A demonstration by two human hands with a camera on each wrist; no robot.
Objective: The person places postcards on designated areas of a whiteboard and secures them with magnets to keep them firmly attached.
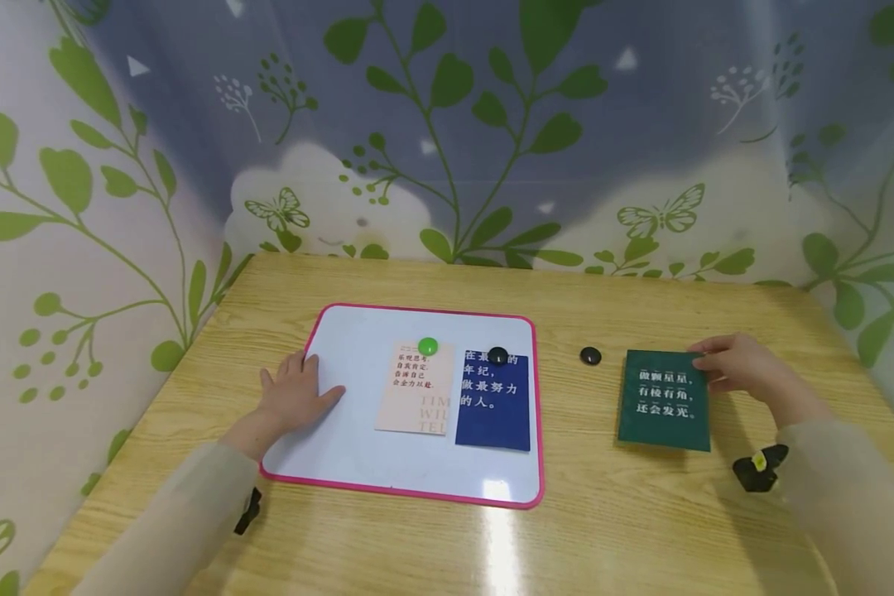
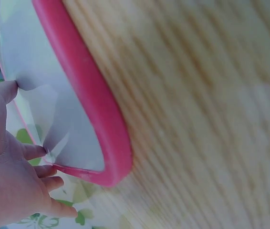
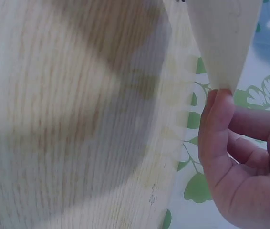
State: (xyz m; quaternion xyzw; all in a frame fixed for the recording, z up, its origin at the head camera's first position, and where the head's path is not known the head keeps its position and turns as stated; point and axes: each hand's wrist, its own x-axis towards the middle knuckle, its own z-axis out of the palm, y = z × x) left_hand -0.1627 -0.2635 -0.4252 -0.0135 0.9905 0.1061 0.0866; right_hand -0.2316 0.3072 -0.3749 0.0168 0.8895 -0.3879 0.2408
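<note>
The right hand (image 1: 741, 372) pinches a dark green card (image 1: 663, 426) by its upper right corner, between thumb and fingers. The card, printed with three lines of white Chinese characters, lies to the left of that hand and well to the right of the left hand (image 1: 298, 401). In the right wrist view its back is pale, and its pinched corner is raised off the wood-grain table (image 1: 417, 546).

The left hand is spread, its fingers relaxed at the left edge of a whiteboard (image 1: 335, 451) with a pink rim, the thumb over the white surface.

On the whiteboard lie two cards side by side. The left one is a beige card (image 1: 406, 410) (red Chinese characters above, faint English capitals below) with a round green magnet (image 1: 428, 346) at its top. The right one is a navy card (image 1: 492, 428) with white characters and a round black magnet (image 1: 497, 356) at its top.

A second black magnet (image 1: 590, 356) sits on the table between the whiteboard and the green card.
</note>
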